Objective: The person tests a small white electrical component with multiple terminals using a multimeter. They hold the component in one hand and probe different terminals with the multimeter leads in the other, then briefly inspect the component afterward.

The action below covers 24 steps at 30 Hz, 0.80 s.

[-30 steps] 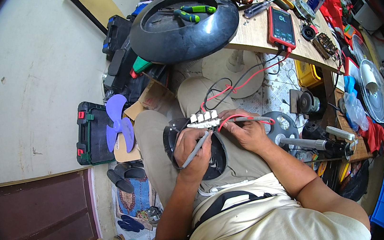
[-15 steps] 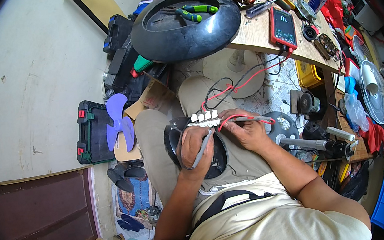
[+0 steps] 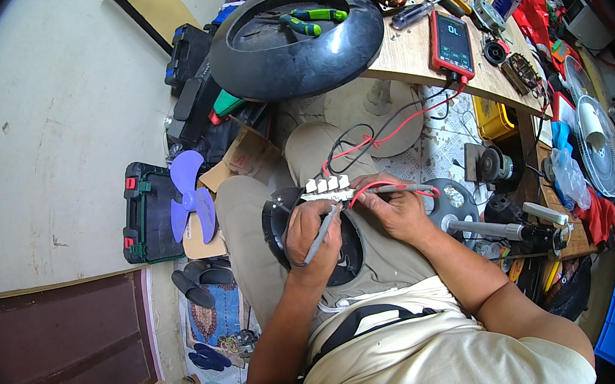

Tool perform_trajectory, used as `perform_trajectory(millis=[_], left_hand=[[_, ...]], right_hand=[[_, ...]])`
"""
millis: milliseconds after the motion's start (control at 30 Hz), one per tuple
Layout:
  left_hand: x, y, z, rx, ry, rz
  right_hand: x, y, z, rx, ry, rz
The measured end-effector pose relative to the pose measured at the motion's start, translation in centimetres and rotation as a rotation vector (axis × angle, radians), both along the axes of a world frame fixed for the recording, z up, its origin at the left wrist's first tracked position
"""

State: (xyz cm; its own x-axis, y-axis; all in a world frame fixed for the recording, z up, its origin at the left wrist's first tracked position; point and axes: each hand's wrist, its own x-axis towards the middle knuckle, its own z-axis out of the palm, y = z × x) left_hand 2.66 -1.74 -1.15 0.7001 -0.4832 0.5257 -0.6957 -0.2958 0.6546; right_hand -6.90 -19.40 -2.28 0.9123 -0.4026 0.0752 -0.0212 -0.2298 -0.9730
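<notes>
A white push-button switch block with several keys is held at its two ends by my hands over my lap. My left hand is closed around a grey test probe, its tip angled up against the near side of the block. My right hand pinches the block's right end and a grey-and-red test probe. The probe tips are too small to make out. A black fan housing part rests on my lap under my left hand. Leads run to a red multimeter with a lit display.
A round black fan base with green-handled pliers stands ahead by the wooden table. On the table lie a screwdriver and motor parts. Left are a purple fan blade and a tool case; right, a grey stand.
My left hand has tilted its probe slightly, with the rear end shifting a little left and up. My right hand and the switch block stay almost in place.
</notes>
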Motion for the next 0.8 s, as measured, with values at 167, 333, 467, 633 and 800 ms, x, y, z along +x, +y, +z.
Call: perform_trajectory(millis=[167,333,467,633,800], left_hand=[[-0.1,0.3,-0.3,-0.032,0.143,0.049],[-0.4,0.3,-0.9,-0.159,0.369,0.048],[-0.4,0.3,-1.1,-0.153,0.347,0.046],[-0.3,0.3,-1.0,-0.137,0.326,0.048],[-0.4,0.3,-0.9,-0.126,0.316,0.054]], right_hand=[[0.2,0.0,-0.1,0.101,-0.028,0.008],[0.6,-0.1,0.0,0.187,-0.083,0.04],[0.7,-0.2,0.4,0.124,-0.09,0.058],[0.7,-0.3,0.6,0.094,-0.09,0.072],[0.7,-0.2,0.4,0.098,-0.089,0.061]])
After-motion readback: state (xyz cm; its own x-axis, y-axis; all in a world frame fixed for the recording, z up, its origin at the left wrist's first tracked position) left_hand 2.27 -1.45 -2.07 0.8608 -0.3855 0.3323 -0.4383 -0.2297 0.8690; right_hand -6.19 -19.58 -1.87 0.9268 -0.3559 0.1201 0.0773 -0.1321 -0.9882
